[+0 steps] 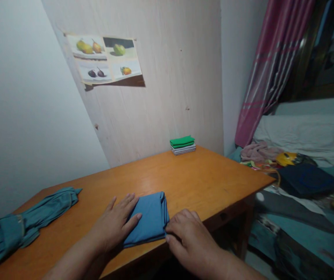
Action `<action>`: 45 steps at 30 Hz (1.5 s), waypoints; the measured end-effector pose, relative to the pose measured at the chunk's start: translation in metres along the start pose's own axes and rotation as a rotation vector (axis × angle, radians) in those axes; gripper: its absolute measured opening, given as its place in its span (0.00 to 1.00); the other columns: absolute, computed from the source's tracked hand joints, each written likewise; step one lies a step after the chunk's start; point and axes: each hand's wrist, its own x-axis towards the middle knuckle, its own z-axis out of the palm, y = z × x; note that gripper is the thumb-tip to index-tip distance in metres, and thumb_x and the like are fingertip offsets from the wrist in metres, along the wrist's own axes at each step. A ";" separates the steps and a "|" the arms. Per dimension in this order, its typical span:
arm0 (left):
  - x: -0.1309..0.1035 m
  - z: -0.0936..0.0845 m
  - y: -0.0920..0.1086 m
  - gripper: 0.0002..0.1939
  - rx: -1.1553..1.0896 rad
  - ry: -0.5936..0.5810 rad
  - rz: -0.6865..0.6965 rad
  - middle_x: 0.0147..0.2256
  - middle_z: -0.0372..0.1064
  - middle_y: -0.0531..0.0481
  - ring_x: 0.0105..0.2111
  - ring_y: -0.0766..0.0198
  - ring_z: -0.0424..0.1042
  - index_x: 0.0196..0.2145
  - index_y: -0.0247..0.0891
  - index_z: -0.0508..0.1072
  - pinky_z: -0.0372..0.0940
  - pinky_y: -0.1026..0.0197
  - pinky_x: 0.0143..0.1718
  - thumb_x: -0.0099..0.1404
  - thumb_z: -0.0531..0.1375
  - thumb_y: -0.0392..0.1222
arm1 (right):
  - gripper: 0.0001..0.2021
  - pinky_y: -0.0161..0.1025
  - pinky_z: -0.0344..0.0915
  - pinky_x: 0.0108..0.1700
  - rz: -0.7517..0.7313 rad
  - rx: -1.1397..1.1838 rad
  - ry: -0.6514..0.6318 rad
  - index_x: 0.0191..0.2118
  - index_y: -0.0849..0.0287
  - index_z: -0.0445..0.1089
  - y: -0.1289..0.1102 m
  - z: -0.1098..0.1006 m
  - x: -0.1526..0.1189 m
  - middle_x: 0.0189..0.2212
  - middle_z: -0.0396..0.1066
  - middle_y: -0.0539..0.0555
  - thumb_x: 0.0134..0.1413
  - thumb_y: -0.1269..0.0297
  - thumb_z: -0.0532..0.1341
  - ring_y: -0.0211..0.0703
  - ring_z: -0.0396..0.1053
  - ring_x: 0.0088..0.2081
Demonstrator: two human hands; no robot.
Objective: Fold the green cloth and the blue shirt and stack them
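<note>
A blue cloth (149,217), folded into a flat square of several layers, lies at the front edge of the wooden table (143,171). My left hand (116,221) rests open along its left side, fingers pointing away and the thumb lying on top. At the near right corner, my right hand (187,235) is closed with thumb and forefinger pinching the cloth's edge. The layers show as loose folds along the right side. Part of the cloth's left edge is hidden under my left hand.
A crumpled teal garment (24,229) lies on the table at the left. Folded cloths, green (183,141) over grey and checked ones (183,149), are stacked at the back edge against the wall. Right of the table is a bed (295,229) with scattered items and a dark blue flat object (309,179).
</note>
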 end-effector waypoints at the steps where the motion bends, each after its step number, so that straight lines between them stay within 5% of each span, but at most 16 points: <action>1: 0.003 -0.002 0.004 0.36 0.009 0.019 -0.010 0.68 0.52 0.44 0.69 0.50 0.50 0.67 0.42 0.61 0.38 0.36 0.69 0.71 0.44 0.65 | 0.06 0.43 0.56 0.47 0.011 0.010 -0.006 0.38 0.53 0.75 0.002 -0.003 0.002 0.36 0.74 0.51 0.61 0.65 0.60 0.45 0.66 0.42; 7: 0.012 0.007 0.027 0.34 -0.042 0.091 0.002 0.70 0.48 0.47 0.70 0.53 0.46 0.70 0.44 0.54 0.41 0.38 0.69 0.73 0.42 0.62 | 0.09 0.41 0.60 0.44 0.081 0.043 0.040 0.36 0.56 0.75 0.026 -0.016 0.016 0.34 0.75 0.52 0.62 0.68 0.57 0.44 0.68 0.40; 16: 0.006 0.028 0.023 0.34 -0.108 0.112 -0.014 0.71 0.46 0.50 0.70 0.53 0.46 0.71 0.47 0.48 0.45 0.41 0.69 0.73 0.46 0.61 | 0.12 0.38 0.64 0.41 0.158 0.327 0.095 0.44 0.57 0.76 0.053 -0.012 0.049 0.36 0.76 0.53 0.58 0.69 0.58 0.42 0.71 0.38; 21: 0.003 0.024 0.028 0.34 -0.103 0.105 -0.016 0.71 0.45 0.50 0.70 0.54 0.46 0.71 0.47 0.48 0.46 0.41 0.69 0.73 0.45 0.61 | 0.15 0.32 0.53 0.23 0.311 0.671 -0.094 0.49 0.57 0.72 0.048 -0.005 0.074 0.19 0.61 0.43 0.58 0.69 0.56 0.34 0.58 0.19; 27: 0.002 0.024 0.030 0.34 -0.095 0.112 -0.013 0.71 0.45 0.50 0.70 0.53 0.46 0.71 0.48 0.48 0.47 0.40 0.69 0.73 0.45 0.61 | 0.11 0.28 0.48 0.18 0.378 0.778 -0.251 0.42 0.57 0.70 0.049 -0.003 0.083 0.15 0.54 0.39 0.53 0.72 0.55 0.30 0.52 0.15; 35: 0.002 0.025 0.032 0.35 -0.129 0.116 -0.015 0.71 0.43 0.49 0.70 0.53 0.45 0.71 0.48 0.47 0.45 0.41 0.69 0.73 0.45 0.62 | 0.20 0.26 0.55 0.15 0.551 0.964 -0.509 0.51 0.59 0.67 0.044 -0.014 0.089 0.18 0.69 0.44 0.50 0.70 0.56 0.31 0.58 0.12; 39: 0.000 0.024 0.034 0.35 -0.141 0.129 -0.006 0.71 0.44 0.48 0.70 0.52 0.46 0.71 0.48 0.47 0.46 0.41 0.69 0.73 0.45 0.62 | 0.13 0.24 0.50 0.11 0.583 1.107 -0.584 0.41 0.61 0.66 0.044 -0.015 0.095 0.16 0.70 0.45 0.47 0.72 0.57 0.30 0.58 0.10; 45: -0.001 0.020 0.037 0.35 -0.151 0.129 -0.003 0.71 0.44 0.48 0.70 0.51 0.46 0.71 0.48 0.47 0.46 0.41 0.69 0.73 0.45 0.63 | 0.08 0.24 0.56 0.12 0.594 1.317 -0.767 0.33 0.56 0.58 0.052 -0.006 0.104 0.18 0.74 0.48 0.46 0.71 0.58 0.33 0.63 0.11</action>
